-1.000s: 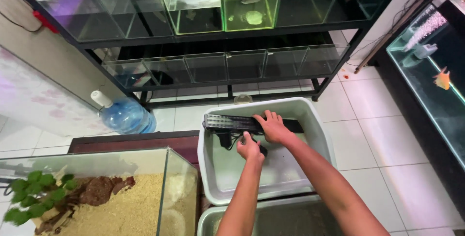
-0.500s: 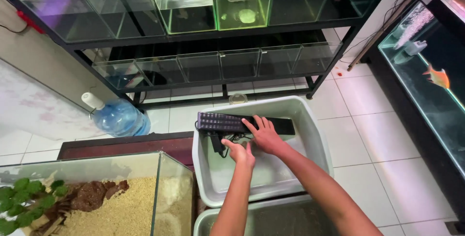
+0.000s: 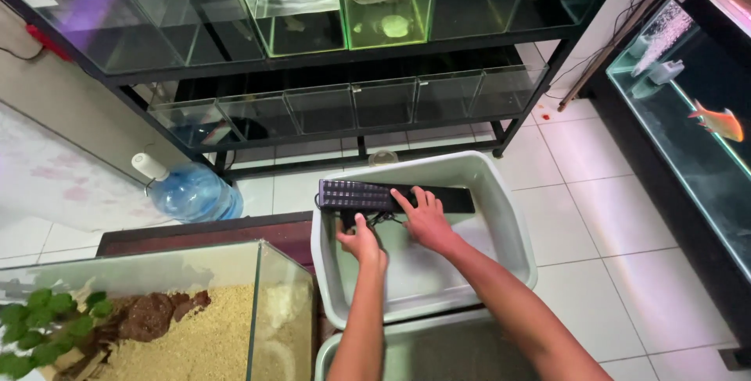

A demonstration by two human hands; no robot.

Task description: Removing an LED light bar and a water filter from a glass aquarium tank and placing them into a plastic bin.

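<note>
Resting across one pale grey rectangular plastic tub (image 3: 512, 228), one long black bar-shaped light fixture (image 3: 391, 195) is handled by two bare hands.

The right hand (image 3: 426, 221) is laid flat on the bar with fingers spread wide; the left hand (image 3: 361, 242) is curled narrow just below the bar's ridged, dotted left end, though what it grips cannot be told. A second grey tub (image 3: 407, 334) is seen below. One round blue water bottle (image 3: 192, 193) lies on white floor tiles, and one glass tank (image 3: 258, 303) of sandy gravel stands at the left.
</note>
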